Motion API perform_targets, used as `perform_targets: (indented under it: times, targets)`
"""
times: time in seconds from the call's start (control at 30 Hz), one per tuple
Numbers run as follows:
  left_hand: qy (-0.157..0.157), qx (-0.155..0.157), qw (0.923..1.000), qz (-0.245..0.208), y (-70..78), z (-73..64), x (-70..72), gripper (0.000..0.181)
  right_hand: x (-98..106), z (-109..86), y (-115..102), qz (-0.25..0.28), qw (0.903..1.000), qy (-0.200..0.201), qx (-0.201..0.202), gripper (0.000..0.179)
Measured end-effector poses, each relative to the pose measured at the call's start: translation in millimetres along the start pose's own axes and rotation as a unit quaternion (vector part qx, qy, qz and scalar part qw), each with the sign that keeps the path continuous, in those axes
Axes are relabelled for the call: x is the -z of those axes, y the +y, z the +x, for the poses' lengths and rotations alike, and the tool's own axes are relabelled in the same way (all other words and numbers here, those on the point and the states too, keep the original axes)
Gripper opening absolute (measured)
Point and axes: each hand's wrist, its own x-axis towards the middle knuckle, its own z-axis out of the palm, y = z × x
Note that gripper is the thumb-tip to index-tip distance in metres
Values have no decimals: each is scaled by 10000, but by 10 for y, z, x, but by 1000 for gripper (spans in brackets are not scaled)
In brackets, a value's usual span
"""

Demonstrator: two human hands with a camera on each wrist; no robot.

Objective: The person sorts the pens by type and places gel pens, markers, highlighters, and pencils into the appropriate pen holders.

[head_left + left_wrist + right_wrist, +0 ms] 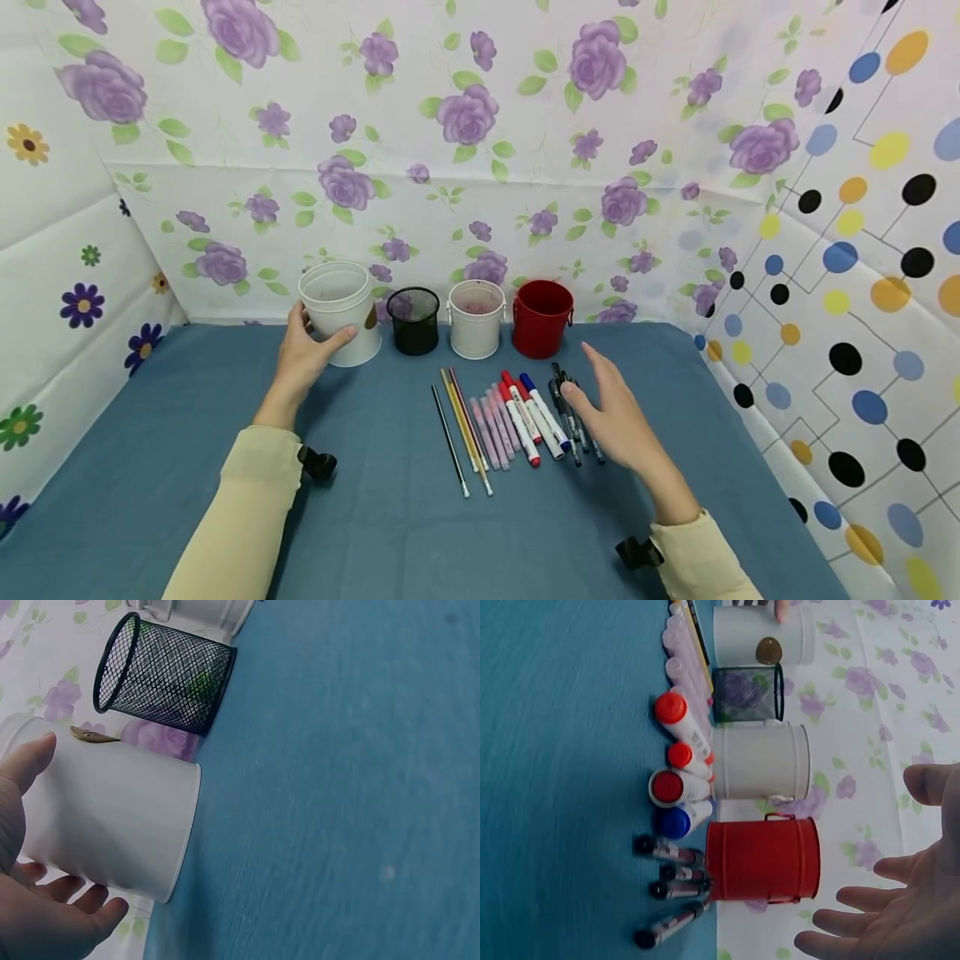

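At the left, my left hand (303,354) holds a tall white bucket (352,329) with a brown oval mark, thumb across its front and fingers along its left side. In the left wrist view that white bucket (127,810) lies between the thumb and the fingers. To its right stand a black mesh pen holder (415,329), a small white pail (475,329) and a red pail (540,325). My right hand (618,417), fingers extended and thumb apart, hovers holding nothing beside the black pens (573,425). In the right wrist view this hand (907,900) is near the red pail (761,859).
Pencils (461,425), pink pens (495,429) and red-capped and blue-capped markers (536,417) lie side by side on the blue cloth (375,517), in front of the containers. A flowered sheet (420,108) hangs behind, with a dotted sheet (847,275) at the right.
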Motion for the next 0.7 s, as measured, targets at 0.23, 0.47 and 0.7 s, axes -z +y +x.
perform_targets:
  times: [0.23, 0.47, 0.7]
  targets:
    - [22, -68, 9997, -233, -100, 59, -60, 117, -87, 25, -52, 125, 9999, -42, 60, 75]
    - [-16, -57, 9992, -384, -146, 68, -88, 116, -150, 52, -78, 154, 9997, -85, 169, 75]
    - [-66, 0, 9979, -650, -87, 58, -112, 112, -207, 80, -117, 202, 9996, -115, 155, 74]
